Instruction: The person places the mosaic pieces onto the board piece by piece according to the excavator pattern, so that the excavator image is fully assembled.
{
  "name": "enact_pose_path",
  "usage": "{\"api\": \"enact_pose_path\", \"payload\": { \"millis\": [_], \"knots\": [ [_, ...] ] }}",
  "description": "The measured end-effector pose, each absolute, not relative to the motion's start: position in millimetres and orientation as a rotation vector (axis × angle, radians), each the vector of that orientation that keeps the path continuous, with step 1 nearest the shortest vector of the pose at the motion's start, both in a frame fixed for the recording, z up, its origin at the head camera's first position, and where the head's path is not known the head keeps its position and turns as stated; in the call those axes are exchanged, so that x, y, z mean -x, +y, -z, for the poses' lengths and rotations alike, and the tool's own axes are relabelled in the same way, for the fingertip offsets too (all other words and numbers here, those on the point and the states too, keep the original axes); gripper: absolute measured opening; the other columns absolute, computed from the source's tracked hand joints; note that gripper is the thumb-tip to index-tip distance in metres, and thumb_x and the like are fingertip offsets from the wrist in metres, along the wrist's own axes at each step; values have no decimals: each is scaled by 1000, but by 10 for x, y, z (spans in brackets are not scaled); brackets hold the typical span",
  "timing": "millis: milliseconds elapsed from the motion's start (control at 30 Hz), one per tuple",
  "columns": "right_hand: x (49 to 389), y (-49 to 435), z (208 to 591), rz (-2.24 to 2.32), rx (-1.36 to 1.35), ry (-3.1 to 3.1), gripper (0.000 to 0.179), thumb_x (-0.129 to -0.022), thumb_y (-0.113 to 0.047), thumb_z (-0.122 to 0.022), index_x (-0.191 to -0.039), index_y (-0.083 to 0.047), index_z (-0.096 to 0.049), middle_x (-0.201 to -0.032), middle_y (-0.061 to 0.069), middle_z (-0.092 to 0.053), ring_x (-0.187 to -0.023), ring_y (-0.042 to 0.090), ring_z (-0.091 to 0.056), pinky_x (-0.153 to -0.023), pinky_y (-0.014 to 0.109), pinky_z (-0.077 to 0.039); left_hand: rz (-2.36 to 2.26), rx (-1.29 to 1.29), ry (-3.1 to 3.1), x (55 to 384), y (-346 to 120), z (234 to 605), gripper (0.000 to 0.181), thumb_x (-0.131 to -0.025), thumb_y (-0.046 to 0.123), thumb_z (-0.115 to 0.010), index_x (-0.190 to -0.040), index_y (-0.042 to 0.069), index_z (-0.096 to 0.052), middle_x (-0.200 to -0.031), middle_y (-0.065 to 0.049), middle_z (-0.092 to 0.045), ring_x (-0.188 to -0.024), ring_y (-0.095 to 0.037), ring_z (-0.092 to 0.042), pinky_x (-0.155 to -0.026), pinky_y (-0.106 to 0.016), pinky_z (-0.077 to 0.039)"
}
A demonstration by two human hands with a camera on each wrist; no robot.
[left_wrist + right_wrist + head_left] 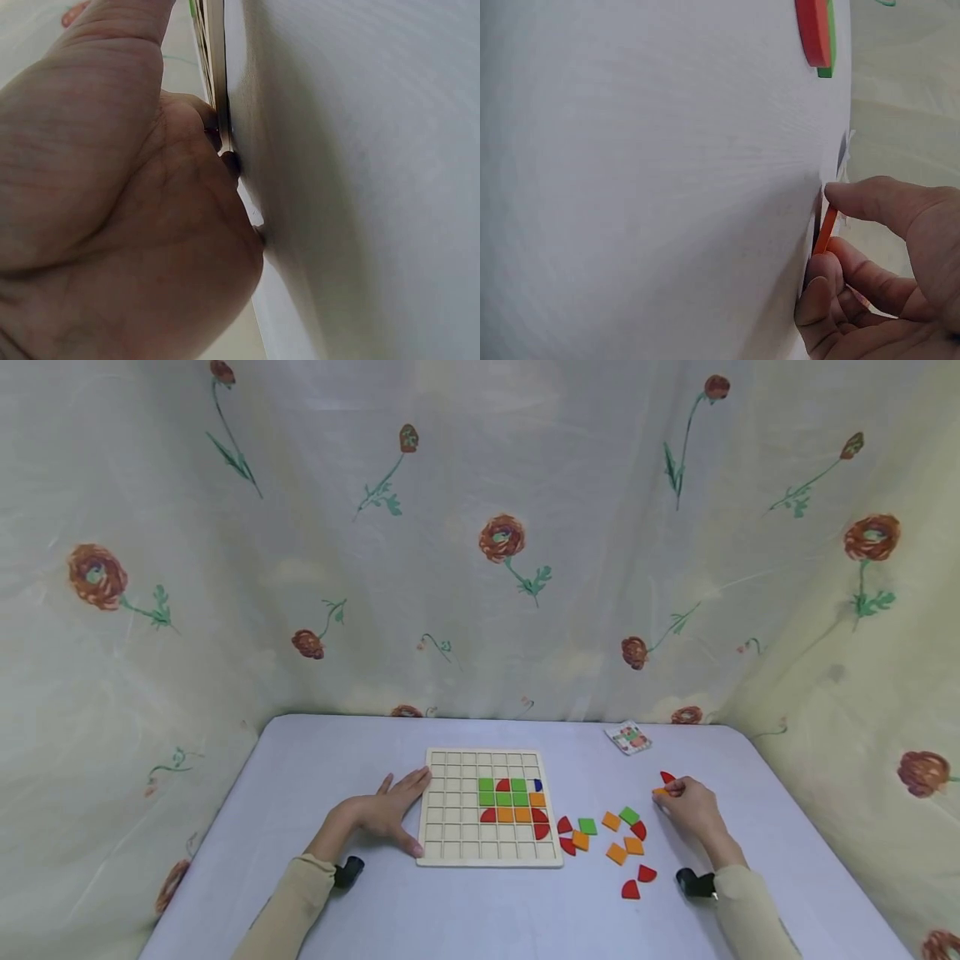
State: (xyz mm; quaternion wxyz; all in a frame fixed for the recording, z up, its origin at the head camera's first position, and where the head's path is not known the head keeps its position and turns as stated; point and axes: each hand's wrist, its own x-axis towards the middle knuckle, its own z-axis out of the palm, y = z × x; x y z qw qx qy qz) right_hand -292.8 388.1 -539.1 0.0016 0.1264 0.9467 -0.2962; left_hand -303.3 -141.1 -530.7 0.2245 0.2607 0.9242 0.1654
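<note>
A pale wooden grid board (453, 827) lies on the table, with green, orange, red and blue tiles set in its right half. My left hand (386, 814) rests at the board's left edge, fingers spread and thumb near the lower corner; the left wrist view shows its palm beside the board's rim. Over on the right, my right hand (693, 810) pinches an orange tile (826, 229) between thumb and fingers, just at the tabletop. A red quarter-circle tile (667, 777) lies right behind that hand, partly hidden.
Between the board and my right hand lie loose tiles: orange squares (617, 853), green squares (588, 827) and red quarter-circles (631, 890). A small patterned card (628, 737) lies at the table's back edge. Flowered curtain (450, 568) surrounds the table.
</note>
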Motion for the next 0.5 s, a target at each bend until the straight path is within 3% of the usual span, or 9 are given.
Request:
{"api": "enact_pose_path", "payload": {
  "millis": [300,500],
  "knots": [
    [2895,3842,5335,946,-361,2927,32,-88,-18,-66,-106,7,-56,-93,18,-60,-80,25,-52,-66,28,-46,-460,-703,2549,3035,-1407,5295,131,-64,66,-78,-156,10,-3,-164,-4,3,-152,-21,4,-121,-51,6],
    [2821,3552,5210,994,-209,2953,35,-87,-20,-69,-107,6,-57,-95,17,-61,-80,23,-53,-65,27,-46,-457,-703,2551,3039,-1402,5302,131,-64,66,-78,-156,10,-3,-164,-5,2,-152,-22,4,-121,-52,5]
  ]
}}
